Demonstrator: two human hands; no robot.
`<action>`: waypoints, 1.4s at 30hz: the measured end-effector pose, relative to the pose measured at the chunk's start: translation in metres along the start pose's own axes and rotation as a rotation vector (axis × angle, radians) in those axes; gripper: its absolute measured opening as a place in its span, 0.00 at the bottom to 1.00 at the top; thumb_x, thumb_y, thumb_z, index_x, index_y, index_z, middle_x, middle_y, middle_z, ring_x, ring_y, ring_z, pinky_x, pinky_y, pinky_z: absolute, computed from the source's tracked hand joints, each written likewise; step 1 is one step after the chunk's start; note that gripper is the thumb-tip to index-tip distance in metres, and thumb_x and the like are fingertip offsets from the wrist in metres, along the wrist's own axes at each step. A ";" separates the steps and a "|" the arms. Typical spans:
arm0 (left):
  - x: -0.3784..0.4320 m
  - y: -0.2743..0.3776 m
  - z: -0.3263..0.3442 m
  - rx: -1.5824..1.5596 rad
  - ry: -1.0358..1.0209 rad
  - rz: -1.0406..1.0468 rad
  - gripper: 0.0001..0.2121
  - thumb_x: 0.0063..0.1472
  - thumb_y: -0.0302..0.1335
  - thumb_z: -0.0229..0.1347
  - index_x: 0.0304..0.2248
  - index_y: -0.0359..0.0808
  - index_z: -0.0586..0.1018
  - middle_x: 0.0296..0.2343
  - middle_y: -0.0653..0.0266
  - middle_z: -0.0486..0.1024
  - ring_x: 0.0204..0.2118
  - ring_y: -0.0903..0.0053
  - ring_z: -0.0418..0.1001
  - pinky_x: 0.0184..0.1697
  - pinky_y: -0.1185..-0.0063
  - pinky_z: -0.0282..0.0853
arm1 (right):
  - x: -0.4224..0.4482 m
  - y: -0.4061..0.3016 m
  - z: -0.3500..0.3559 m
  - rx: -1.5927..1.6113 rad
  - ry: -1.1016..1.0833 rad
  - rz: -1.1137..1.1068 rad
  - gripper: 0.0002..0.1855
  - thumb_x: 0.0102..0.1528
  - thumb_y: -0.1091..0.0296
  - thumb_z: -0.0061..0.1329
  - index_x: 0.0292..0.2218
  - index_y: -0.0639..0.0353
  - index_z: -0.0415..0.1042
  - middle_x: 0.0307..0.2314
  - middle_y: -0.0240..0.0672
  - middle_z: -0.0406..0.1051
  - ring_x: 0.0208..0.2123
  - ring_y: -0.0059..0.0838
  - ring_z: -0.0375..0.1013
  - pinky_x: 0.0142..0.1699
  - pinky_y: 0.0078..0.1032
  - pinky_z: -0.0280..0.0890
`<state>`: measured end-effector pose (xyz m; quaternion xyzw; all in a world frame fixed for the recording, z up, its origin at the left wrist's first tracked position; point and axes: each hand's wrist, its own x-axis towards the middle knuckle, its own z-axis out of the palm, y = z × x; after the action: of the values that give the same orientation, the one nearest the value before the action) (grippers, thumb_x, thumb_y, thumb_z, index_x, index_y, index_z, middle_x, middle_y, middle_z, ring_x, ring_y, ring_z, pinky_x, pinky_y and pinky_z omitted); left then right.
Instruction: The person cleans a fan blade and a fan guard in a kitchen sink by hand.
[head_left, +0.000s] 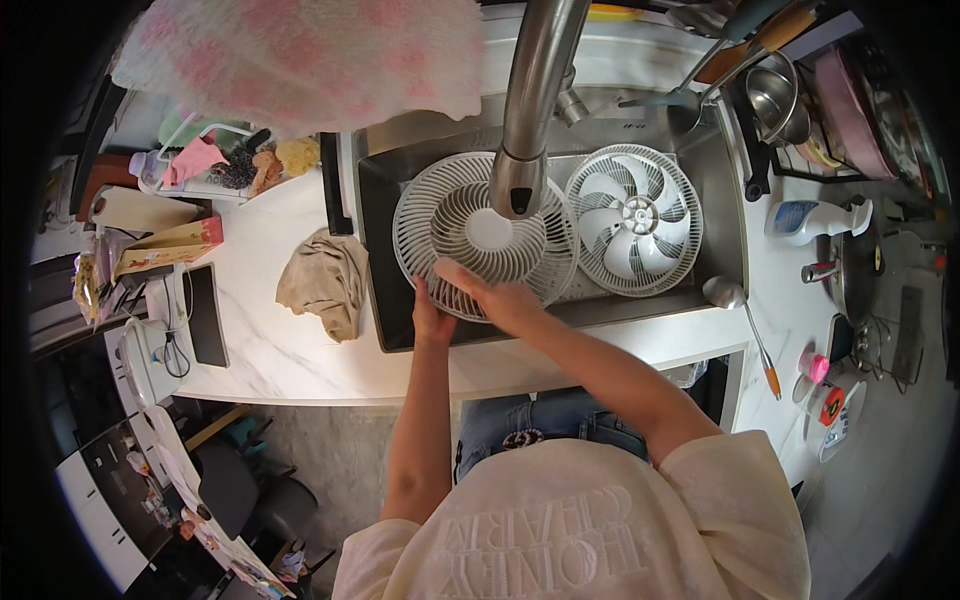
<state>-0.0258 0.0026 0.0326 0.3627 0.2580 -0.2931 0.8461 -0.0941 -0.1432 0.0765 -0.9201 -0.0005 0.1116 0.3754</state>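
Observation:
A round white fan grille (488, 229) is held tilted over the sink's left side. My left hand (433, 313) grips its lower left rim, with the thumb on the near side. My right hand (496, 297) reaches across the grille's lower part, its fingers against the ribs and slightly blurred; whether anything sits under them is hidden. Behind this grille, part of another round grille's ribs (559, 262) shows. To the right, white fan blades (639, 216) lie in a second grille (694, 251) on the sink floor. The faucet (523, 142) hangs over the held grille, covering part of it.
The steel sink (724, 217) is set in a white marble-patterned counter (255, 330). A crumpled beige cloth (326, 283) and a dark phone-like slab (205, 315) lie left. A ladle (750, 322) and a spray bottle (814, 221) are right. A fluffy towel (300, 60) hangs overhead.

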 end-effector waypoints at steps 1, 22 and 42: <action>0.001 0.000 0.001 0.003 -0.002 -0.001 0.26 0.62 0.45 0.35 0.52 0.34 0.57 0.49 0.58 0.60 0.52 0.65 0.58 0.53 0.68 0.56 | 0.008 -0.001 -0.001 0.001 0.044 -0.009 0.34 0.52 0.72 0.36 0.55 0.27 0.43 0.18 0.46 0.69 0.20 0.43 0.71 0.25 0.37 0.66; 0.017 0.062 -0.007 0.205 -0.007 -0.129 0.24 0.61 0.43 0.37 0.50 0.33 0.61 0.46 0.55 0.64 0.49 0.63 0.62 0.51 0.67 0.57 | 0.008 0.008 0.023 0.110 -0.164 -0.072 0.24 0.57 0.55 0.34 0.55 0.33 0.51 0.17 0.46 0.68 0.19 0.44 0.69 0.25 0.38 0.62; 0.011 0.011 0.011 0.099 0.036 -0.048 0.22 0.62 0.42 0.39 0.48 0.33 0.62 0.44 0.58 0.66 0.46 0.69 0.66 0.46 0.71 0.64 | 0.018 -0.018 0.000 0.179 -0.113 0.171 0.28 0.55 0.67 0.31 0.55 0.34 0.43 0.28 0.52 0.69 0.29 0.48 0.71 0.33 0.40 0.64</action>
<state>-0.0084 -0.0030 0.0366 0.4031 0.2669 -0.3192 0.8151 -0.0748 -0.1288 0.0848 -0.8720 0.0670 0.1945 0.4443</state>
